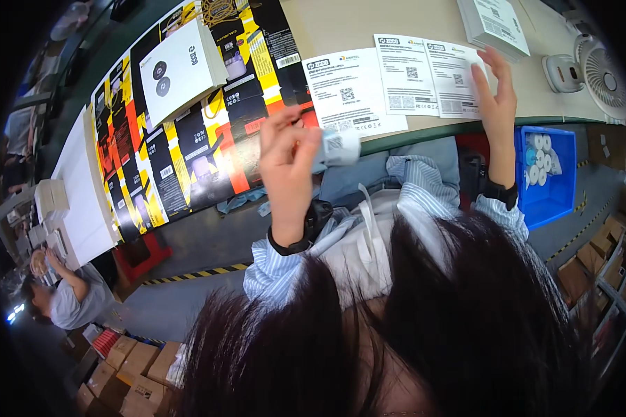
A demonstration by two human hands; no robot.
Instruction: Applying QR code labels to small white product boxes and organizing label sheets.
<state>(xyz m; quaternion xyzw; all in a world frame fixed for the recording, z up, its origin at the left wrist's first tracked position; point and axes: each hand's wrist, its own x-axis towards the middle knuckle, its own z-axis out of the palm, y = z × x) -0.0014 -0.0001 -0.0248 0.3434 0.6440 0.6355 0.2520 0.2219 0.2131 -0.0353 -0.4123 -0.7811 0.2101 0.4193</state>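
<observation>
My left hand [287,156] is closed at the table's front edge, its fingers curled and pinched on a small white roll of stickers [342,148] with printed codes. Just beyond the roll lies a printed white leaflet [346,89], partly covered by it along the near side. Two more leaflets overlap to the right, a middle leaflet [407,75] and a right leaflet [455,82]. Over the right leaflet's outer edge is my right hand [497,94], fingers apart and nothing visible in them; whether its fingertips touch the paper I cannot tell.
At the far right stand a stack of leaflets [494,28] and a white fan [603,78]. To the left, a stack of white booklets [181,73] sits on colourful printed sheets [188,163]. A blue bin [548,177] holds several white rolls. Another person [83,299] is at far left.
</observation>
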